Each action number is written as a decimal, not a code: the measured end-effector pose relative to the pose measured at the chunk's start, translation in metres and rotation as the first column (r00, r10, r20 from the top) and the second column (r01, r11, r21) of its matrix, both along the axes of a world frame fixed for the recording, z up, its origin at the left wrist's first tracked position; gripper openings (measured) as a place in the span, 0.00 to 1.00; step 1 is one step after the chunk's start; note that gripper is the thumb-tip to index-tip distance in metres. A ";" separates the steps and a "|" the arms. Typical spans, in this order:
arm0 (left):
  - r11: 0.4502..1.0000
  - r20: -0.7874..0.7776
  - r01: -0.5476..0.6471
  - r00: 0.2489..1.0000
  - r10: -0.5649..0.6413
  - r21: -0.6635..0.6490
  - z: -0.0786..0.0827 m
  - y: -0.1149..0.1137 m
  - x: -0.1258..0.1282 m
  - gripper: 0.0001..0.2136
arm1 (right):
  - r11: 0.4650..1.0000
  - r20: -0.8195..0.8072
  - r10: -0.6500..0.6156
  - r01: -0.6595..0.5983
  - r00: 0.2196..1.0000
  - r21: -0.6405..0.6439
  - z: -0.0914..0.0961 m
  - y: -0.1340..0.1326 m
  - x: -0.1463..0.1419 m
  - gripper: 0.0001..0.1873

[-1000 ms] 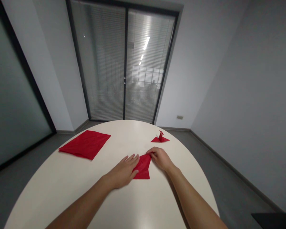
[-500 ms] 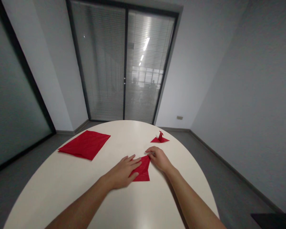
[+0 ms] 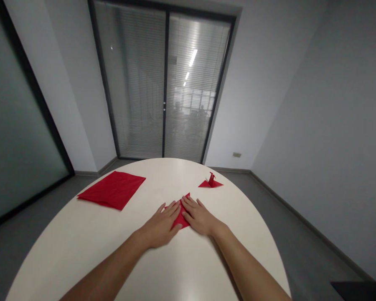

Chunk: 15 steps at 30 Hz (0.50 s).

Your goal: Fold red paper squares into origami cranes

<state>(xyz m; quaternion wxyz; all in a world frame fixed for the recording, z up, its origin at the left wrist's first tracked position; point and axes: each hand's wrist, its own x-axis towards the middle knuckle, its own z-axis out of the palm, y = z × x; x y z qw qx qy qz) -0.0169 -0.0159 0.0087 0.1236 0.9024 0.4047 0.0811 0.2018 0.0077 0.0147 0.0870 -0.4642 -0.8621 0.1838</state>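
A folded sheet of red paper (image 3: 182, 219) lies on the white table between my hands, partly hidden under both. My left hand (image 3: 163, 225) rests flat on its left side, fingers stretched forward. Lying over the right side is my right hand (image 3: 200, 216), its fingers flat and pressed on the paper. One pointed corner of the sheet sticks out beyond the right fingertips. Neither hand grips anything.
Toward the back right of the table (image 3: 156, 267) stands a red origami crane (image 3: 211, 182) with spread wings. A larger pile of red paper (image 3: 113, 190) lies at the left near the table's rounded edge. Glass doors (image 3: 163, 83) with blinds are behind.
My right hand has gone from pinching the paper's upper right corner to lying flat on it. The paper's right side has been folded over and the sheet looks smaller. My left hand barely moved.
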 end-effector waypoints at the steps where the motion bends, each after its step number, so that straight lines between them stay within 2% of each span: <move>1: 1.000 0.001 0.012 1.000 -0.012 -0.001 0.001 0.000 -0.001 0.29 | 1.000 0.002 -0.020 0.020 1.000 -0.008 0.000 0.001 0.002 0.34; 9: 0.994 0.051 0.097 0.994 -0.100 0.048 -0.003 0.005 -0.005 0.28 | 0.988 -0.014 -0.152 0.152 0.988 0.000 0.003 0.007 0.013 0.43; 15: 0.995 0.053 0.086 0.995 -0.088 0.054 -0.001 0.004 -0.005 0.27 | 0.971 -0.028 -0.236 0.237 0.971 0.014 -0.002 0.012 0.020 0.45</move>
